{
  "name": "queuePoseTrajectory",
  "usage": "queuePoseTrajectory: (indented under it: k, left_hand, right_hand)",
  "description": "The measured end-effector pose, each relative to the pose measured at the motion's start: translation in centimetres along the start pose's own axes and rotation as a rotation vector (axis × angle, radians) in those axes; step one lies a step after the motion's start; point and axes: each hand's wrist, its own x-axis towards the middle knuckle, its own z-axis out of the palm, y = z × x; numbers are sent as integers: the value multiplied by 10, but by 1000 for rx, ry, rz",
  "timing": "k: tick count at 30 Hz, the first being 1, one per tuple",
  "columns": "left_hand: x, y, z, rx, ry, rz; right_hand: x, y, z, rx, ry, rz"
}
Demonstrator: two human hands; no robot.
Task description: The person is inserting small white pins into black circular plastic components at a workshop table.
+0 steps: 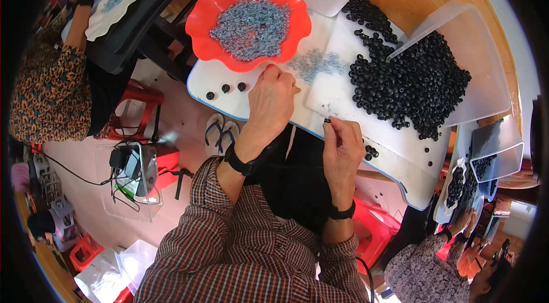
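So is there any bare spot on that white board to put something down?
Yes: the white board is bare between the red dish and the heap of black rings, and along its near edge right of the right hand. Three loose rings dot the left end by the left hand. The far right is crowded.

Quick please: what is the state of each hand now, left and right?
Left hand: curled, fingertips on the white tray beside the red dish; holding anything cannot be told.
Right hand: pinching a small black ring.
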Motion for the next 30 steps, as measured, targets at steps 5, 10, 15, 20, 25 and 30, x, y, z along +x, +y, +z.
queuePoseTrajectory:
  k: [5,10,15,20,25,30]
  left_hand:
    - [-5,1,-5,-285,61,-10]
    - [-15,3,-17,-1308,-324,-622]
    - [-18,1,-18,-1487,-377,-711]
    - [-25,3,-18,-1558,-402,-728]
    - [-38,18,-19,-1369,-369,-622]
    - [-53,29,-19,-1183,-364,-477]
  right_hand:
    - [6,4,3,-84,14,12]
    - [18,12,8,-217,32,-54]
    - [22,12,12,-311,30,-83]
    - [21,6,14,-196,163,-117]
    - [0,-13,11,173,16,120]
    - [-14,-20,8,457,-90,363]
